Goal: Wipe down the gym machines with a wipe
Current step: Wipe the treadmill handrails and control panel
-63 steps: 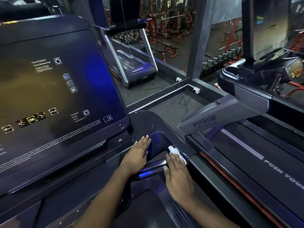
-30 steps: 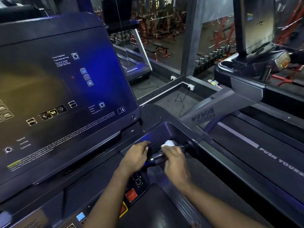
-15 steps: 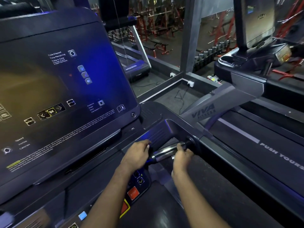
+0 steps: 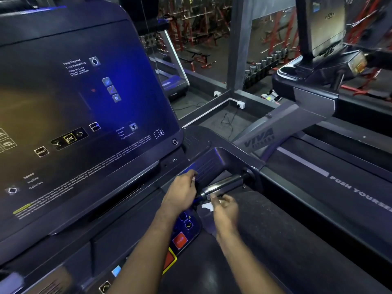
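Pinching the white wipe (image 4: 206, 206) in the right grip (image 4: 225, 210), curling the fingers round it, just under the near side of the metal handlebar (image 4: 226, 184) (failing to resolve any contact between wipe and bar). Laying the left grip (image 4: 182, 193) over the left end of that bar, at the junction with the console housing. Curling its fingers downward, yet being unable to tell clasping from mere resting.

Judging the task as only partly under way: attending to this single bar, at the lower right of the console screen (image 4: 84, 102). Probably still remaining:

- the bar's right stretch toward the socket
- the screen
- the keypad with the red stop button (image 4: 179, 240), near the wrists

Apparently also awaiting treatment: the neighbouring treadmill (image 4: 314, 96) at the far right and the red racks (image 4: 191, 24) far behind. Failing to distinguish wiped from unwiped surfaces under the dim blue light.
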The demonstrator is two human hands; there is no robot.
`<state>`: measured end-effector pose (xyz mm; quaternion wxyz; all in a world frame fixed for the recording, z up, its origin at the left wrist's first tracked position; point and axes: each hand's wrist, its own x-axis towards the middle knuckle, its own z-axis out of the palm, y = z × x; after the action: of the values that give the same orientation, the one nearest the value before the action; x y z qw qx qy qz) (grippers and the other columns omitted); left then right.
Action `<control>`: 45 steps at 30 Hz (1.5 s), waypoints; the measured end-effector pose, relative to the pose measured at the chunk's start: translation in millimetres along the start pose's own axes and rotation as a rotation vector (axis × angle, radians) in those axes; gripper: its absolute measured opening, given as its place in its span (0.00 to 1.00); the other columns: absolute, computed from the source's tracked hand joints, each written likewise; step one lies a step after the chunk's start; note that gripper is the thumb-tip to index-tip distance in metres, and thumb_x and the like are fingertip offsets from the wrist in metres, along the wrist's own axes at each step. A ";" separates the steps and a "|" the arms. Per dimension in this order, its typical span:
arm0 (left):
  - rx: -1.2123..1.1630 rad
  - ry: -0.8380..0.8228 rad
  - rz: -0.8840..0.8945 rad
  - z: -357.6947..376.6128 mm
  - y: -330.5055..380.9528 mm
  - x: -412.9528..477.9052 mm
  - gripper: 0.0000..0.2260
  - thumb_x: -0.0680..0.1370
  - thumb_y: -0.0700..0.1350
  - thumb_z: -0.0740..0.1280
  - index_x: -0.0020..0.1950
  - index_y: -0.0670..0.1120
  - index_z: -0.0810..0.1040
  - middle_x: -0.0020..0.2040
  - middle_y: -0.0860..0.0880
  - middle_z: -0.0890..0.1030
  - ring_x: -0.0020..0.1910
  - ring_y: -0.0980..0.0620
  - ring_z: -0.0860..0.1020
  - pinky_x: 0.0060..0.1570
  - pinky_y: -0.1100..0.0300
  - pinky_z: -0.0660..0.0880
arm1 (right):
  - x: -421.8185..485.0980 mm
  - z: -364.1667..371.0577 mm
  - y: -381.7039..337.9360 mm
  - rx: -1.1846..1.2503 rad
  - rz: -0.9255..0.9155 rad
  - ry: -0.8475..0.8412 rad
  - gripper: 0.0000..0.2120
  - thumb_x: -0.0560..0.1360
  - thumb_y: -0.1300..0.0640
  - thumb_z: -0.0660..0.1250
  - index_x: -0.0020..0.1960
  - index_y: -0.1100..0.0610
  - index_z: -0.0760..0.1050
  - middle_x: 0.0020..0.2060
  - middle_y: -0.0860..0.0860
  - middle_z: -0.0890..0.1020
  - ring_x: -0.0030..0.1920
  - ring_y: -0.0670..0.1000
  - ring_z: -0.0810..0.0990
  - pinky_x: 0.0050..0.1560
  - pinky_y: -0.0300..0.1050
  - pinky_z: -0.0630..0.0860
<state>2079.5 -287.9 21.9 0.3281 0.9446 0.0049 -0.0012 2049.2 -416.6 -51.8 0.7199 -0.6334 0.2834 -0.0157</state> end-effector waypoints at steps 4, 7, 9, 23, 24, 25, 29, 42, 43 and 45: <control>-0.013 0.027 0.019 -2.2 1.2 -2.9 0.13 0.85 0.41 0.57 0.64 0.43 0.77 0.56 0.43 0.83 0.53 0.44 0.80 0.52 0.53 0.74 | 5.6 -30.7 -37.3 -0.181 -0.268 0.169 0.12 0.72 0.71 0.72 0.50 0.56 0.78 0.45 0.53 0.84 0.47 0.56 0.84 0.53 0.50 0.79; -0.022 0.018 0.028 -3.0 3.7 -4.1 0.12 0.85 0.41 0.56 0.64 0.42 0.76 0.53 0.42 0.82 0.49 0.45 0.80 0.50 0.50 0.76 | 18.9 -32.0 -73.0 -0.351 -0.450 0.238 0.11 0.74 0.70 0.69 0.50 0.57 0.83 0.41 0.51 0.83 0.42 0.53 0.80 0.45 0.37 0.70; -0.033 0.025 0.033 -4.2 5.6 -5.9 0.12 0.85 0.41 0.56 0.63 0.42 0.76 0.53 0.42 0.83 0.51 0.43 0.80 0.52 0.47 0.76 | 27.3 -19.7 -77.2 -0.517 -0.501 0.123 0.11 0.75 0.66 0.68 0.49 0.53 0.84 0.40 0.54 0.86 0.41 0.57 0.82 0.43 0.43 0.74; 0.078 0.085 0.000 -5.8 14.1 -7.4 0.09 0.82 0.37 0.56 0.53 0.40 0.75 0.48 0.40 0.82 0.44 0.41 0.79 0.44 0.46 0.75 | 24.6 -47.8 -61.9 -0.894 -0.899 -0.174 0.14 0.76 0.65 0.67 0.55 0.51 0.84 0.45 0.52 0.87 0.47 0.57 0.85 0.44 0.49 0.79; 0.105 0.067 -0.021 -5.0 16.9 -3.3 0.09 0.80 0.35 0.56 0.52 0.39 0.75 0.48 0.38 0.82 0.45 0.39 0.79 0.44 0.46 0.75 | 26.6 -51.1 -64.9 -0.851 -0.869 -0.183 0.14 0.76 0.65 0.68 0.56 0.50 0.84 0.46 0.52 0.87 0.48 0.56 0.85 0.46 0.48 0.80; 0.125 0.048 -0.045 -5.3 18.1 0.1 0.09 0.78 0.33 0.56 0.51 0.38 0.75 0.49 0.37 0.82 0.46 0.37 0.79 0.45 0.46 0.75 | 28.9 -53.3 -68.4 -0.786 -0.839 -0.166 0.14 0.77 0.64 0.68 0.57 0.50 0.84 0.47 0.51 0.87 0.49 0.54 0.85 0.48 0.47 0.80; 0.116 0.006 -0.065 1.2 37.2 18.3 0.14 0.75 0.34 0.56 0.56 0.40 0.77 0.52 0.37 0.82 0.51 0.35 0.79 0.49 0.47 0.76 | 50.9 -70.3 -93.0 -0.629 -0.805 -0.019 0.12 0.80 0.61 0.67 0.60 0.51 0.83 0.51 0.49 0.87 0.52 0.51 0.85 0.53 0.46 0.80; 0.031 -0.140 0.188 73.7 88.4 61.7 0.19 0.78 0.37 0.60 0.68 0.46 0.77 0.66 0.47 0.78 0.66 0.48 0.75 0.66 0.53 0.71 | 116.4 -129.4 -109.1 -0.924 -1.157 -0.098 0.14 0.76 0.65 0.64 0.56 0.53 0.83 0.50 0.51 0.86 0.50 0.54 0.83 0.55 0.52 0.78; 0.044 -0.152 0.204 77.0 89.0 63.2 0.20 0.80 0.37 0.60 0.71 0.46 0.75 0.71 0.47 0.75 0.70 0.48 0.72 0.70 0.55 0.67 | 112.0 -134.2 -102.4 -0.901 -1.167 -0.116 0.14 0.76 0.65 0.64 0.56 0.53 0.83 0.49 0.50 0.86 0.48 0.53 0.83 0.53 0.49 0.78; 0.048 -0.156 0.215 85.1 91.4 69.8 0.21 0.82 0.37 0.60 0.75 0.46 0.72 0.77 0.48 0.69 0.76 0.49 0.66 0.75 0.59 0.59 | 113.1 -141.3 -107.4 -0.733 -1.012 0.002 0.13 0.78 0.65 0.66 0.58 0.54 0.83 0.50 0.49 0.87 0.46 0.51 0.85 0.50 0.41 0.77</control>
<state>2150.3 -411.8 11.4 0.3030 0.9443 -0.1222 -0.0396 2119.7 -608.6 -2.0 0.3589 -0.8950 -0.0638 -0.2571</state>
